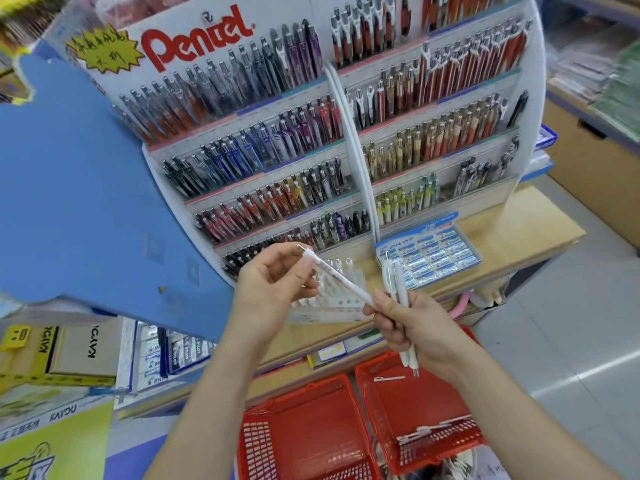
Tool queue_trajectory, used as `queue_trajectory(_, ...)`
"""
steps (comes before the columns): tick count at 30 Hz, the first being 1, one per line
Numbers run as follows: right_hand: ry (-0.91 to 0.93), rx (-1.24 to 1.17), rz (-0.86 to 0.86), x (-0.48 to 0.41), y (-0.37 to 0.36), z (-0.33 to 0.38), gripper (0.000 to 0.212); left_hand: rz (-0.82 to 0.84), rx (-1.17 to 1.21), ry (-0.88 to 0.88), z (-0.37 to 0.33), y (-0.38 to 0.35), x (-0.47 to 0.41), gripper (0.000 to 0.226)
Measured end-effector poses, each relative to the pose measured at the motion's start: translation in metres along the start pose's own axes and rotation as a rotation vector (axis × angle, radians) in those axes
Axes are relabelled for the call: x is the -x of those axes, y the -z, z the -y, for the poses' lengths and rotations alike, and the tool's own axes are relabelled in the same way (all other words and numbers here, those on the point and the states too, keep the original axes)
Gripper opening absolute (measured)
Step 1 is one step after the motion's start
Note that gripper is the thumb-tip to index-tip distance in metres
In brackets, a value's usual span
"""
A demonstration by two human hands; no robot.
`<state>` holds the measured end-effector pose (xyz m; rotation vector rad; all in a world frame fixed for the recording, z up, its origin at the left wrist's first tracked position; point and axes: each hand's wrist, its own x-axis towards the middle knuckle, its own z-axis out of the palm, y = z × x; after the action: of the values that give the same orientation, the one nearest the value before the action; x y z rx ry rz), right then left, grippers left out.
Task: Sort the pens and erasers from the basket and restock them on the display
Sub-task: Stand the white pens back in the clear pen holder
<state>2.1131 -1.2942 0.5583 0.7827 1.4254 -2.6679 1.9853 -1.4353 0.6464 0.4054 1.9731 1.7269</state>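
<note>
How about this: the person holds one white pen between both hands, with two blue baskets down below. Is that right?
Not quite: in the head view the baskets are red, not blue. The left hand and right hand do hold one white pen between them.

a blue board sits above yellow kayou boxes at left.

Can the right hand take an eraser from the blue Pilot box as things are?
Probably not: the right hand grips a bundle of white pens, so it is full. The way to the Pilot box looks free.
</note>
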Motion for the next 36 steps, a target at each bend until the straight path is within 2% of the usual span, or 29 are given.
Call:
queue_trajectory(4, -0.032, 0.065, 0.010, -0.001, 0.000, 0.002, 0.033, 0.069, -0.168, -0.014, -0.002, 0.007, -0.006, 0.010)
queue_trajectory(9, -0.065, 0.024, -0.187, -0.009, 0.003, 0.004, 0.014, -0.115, -0.437, -0.105, 0.011, 0.015, -0.021, 0.014)
queue_trajectory(11, -0.086, -0.086, -0.254, -0.010, 0.009, 0.003, 0.018, -0.155, -0.586, -0.142, 0.019, 0.020, -0.029, 0.015)
queue_trajectory(15, -0.074, -0.192, -0.274, -0.003, 0.023, 0.000, 0.023, -0.099, -0.841, -0.208, 0.037, 0.016, -0.035, 0.006)
queue_trajectory(21, -0.068, -0.143, -0.249, -0.001, 0.032, -0.002, 0.024, -0.006, -1.088, -0.339, 0.061, -0.001, -0.044, 0.015)
queue_trajectory(30, -0.096, -0.135, -0.221, -0.003, 0.037, -0.003, 0.025, 0.065, -1.191, -0.253, 0.083, -0.014, -0.052, 0.017)
queue_trajectory(36, -0.087, -0.025, -0.161, -0.003, 0.037, -0.003, 0.025, 0.120, -1.185, -0.135, 0.070, -0.013, -0.058, 0.017)
